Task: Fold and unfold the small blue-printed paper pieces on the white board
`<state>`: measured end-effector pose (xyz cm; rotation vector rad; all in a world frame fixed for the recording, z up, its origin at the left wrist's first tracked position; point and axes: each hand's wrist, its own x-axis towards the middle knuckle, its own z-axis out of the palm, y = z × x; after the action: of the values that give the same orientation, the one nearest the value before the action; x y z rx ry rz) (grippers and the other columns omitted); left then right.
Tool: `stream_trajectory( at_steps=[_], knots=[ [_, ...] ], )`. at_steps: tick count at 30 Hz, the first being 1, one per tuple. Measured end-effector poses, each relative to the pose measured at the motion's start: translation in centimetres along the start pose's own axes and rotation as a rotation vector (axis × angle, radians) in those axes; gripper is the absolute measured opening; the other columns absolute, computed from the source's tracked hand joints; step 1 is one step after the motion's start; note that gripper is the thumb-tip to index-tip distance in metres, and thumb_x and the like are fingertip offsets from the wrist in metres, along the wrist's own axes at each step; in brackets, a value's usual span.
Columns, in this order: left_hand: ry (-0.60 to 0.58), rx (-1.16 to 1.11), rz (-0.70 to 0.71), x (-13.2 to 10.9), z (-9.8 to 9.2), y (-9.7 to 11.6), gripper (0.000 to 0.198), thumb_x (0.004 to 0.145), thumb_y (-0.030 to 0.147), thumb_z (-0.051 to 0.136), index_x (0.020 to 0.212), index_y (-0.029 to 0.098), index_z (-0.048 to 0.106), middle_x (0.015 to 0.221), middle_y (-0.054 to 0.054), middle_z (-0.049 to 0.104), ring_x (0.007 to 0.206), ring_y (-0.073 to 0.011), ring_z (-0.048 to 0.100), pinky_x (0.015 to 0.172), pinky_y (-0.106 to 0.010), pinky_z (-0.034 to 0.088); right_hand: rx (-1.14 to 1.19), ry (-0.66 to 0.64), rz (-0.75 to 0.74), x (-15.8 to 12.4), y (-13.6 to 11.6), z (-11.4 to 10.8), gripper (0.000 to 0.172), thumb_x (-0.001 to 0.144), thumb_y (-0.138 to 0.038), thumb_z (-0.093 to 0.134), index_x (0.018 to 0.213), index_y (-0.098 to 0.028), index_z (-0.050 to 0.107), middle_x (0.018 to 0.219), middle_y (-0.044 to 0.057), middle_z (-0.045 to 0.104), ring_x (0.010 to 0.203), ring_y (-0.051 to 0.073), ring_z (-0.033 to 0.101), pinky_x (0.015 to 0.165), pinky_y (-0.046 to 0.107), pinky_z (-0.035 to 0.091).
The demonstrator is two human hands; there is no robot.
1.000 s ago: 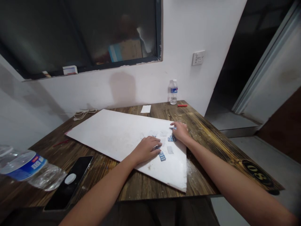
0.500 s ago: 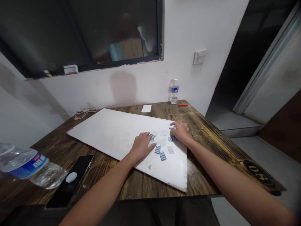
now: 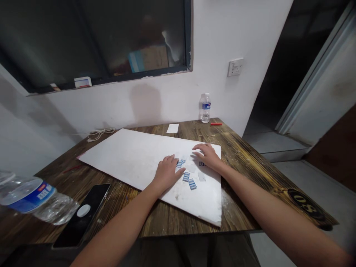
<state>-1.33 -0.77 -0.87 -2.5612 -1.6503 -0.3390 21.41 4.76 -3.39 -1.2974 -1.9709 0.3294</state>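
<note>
Paper slips printed with blue stripes [image 3: 186, 177] lay scattered near the lower right corner of a large white foam board [image 3: 133, 159], which rested askew on a scorched brown plank table [image 3: 167, 218], and a few plain translucent slips [image 3: 201, 177] lay among them. The person's left hand [image 3: 168, 173] rested flat and open on the board, palm down, its fingertips just beside a cluster of the striped slips; nothing showed pinched in it. The right hand [image 3: 208, 155] lay open too, fingers spread, with one striped slip partly under its edge; whether anything lay beneath the palm could not be told. The step in hand looked like spreading or nudging the slips about the board with the fingers rather than lifting them. Lying flat on a smooth surface, the slips called for a fingernail or a pinch at an edge to come up. Compared with half a second earlier, the right hand had slid left and its fingers had opened wider, while the left hand sat about where it had been. A clear plastic water bottle [image 3: 205, 108] stood at the far end of the table by the wall.
</note>
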Motion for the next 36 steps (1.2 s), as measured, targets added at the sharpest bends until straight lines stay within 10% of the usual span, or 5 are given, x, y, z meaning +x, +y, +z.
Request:
stream_trajectory(
  at_steps=[8,19,27,36],
  knots=[
    [0.017,-0.111,0.043,0.2,-0.8,0.3,0.026,0.092,0.034,0.049,0.1,0.024,0.072,0.116,-0.006,0.067,0.108,-0.025,0.056,0.093,-0.041,0.043,0.014,-0.333,-0.296,-0.5,-0.8,0.3,0.032,0.096,-0.035,0.045,0.12,-0.034,0.066,0.129,-0.004,0.063,0.132,0.025,0.044,0.11,0.047,0.034],
    [0.024,-0.022,-0.085,0.0,-0.1,-0.5,0.041,0.092,0.014,0.039,0.125,0.025,0.059,0.133,-0.007,0.059,0.117,-0.0264,0.052,0.093,-0.043,0.043,-0.039,-0.245,-0.248,-0.3,0.0,0.9,0.032,0.094,-0.036,0.05,0.119,-0.025,0.066,0.132,0.004,0.061,0.132,0.026,0.045,0.113,0.048,0.031],
    [-0.051,0.085,-0.148,-0.1,-0.1,-0.7,0.038,0.094,0.037,0.042,0.127,0.021,0.055,0.141,-0.013,0.051,0.127,-0.0318,0.045,0.097,-0.05,0.04,-0.079,-0.199,-0.213,-0.4,-0.3,0.8,0.032,0.093,-0.037,0.049,0.117,-0.025,0.066,0.126,0.006,0.064,0.124,0.027,0.048,0.109,0.049,0.031],
    [-0.058,0.063,-0.169,0.1,-0.6,-0.8,0.044,0.09,0.009,0.035,0.125,0.022,0.057,0.14,-0.009,0.053,0.122,-0.0301,0.05,0.089,-0.047,0.043,-0.105,-0.185,-0.195,-0.5,-0.2,0.7,0.036,0.095,-0.042,0.046,0.118,-0.023,0.065,0.124,0.007,0.064,0.115,0.027,0.046,0.1,0.045,0.034]
  ],
)
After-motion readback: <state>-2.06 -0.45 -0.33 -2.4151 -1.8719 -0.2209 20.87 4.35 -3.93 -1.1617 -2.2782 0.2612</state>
